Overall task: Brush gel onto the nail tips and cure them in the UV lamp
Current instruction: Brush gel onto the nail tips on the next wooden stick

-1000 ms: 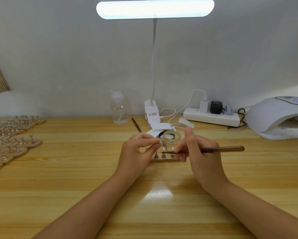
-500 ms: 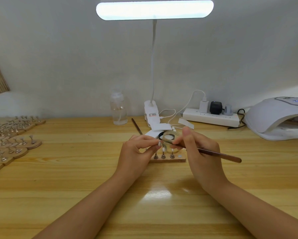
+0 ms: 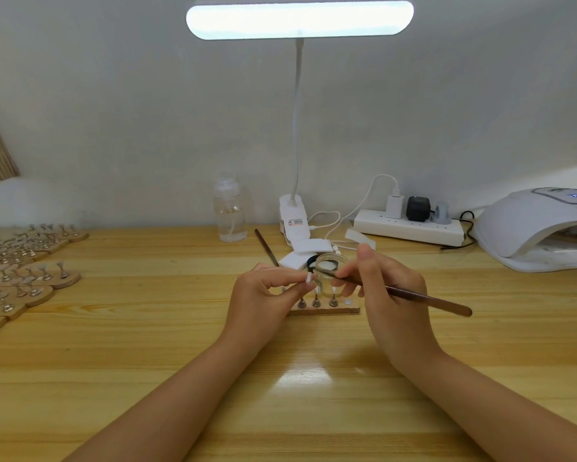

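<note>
Now, just in front of the wooden holder [image 3: 323,309], the left hand [image 3: 263,295] is pinching a nail tip [image 3: 308,277] while the right hand [image 3: 385,295] is gripping the brush [image 3: 413,295] (bristles in the gel jar [image 3: 330,265], apparently). Loading gel; brushing follows, then the UV lamp [image 3: 534,233] far right of the holder.

Single view only, worn on the head, looking forward and down across the wooden bench [image 3: 113,378] toward the pale back wall [image 3: 113,111]. Close to the work: both forearms entering from the bottom edge, left hand [image 3: 263,295] and right hand [image 3: 390,295] meeting near frame centre. Wide-angle, taking in the desk lamp [image 3: 299,20] along the top edge and the UV lamp [image 3: 534,228] cut by the right edge. No second view to overlap.
</note>
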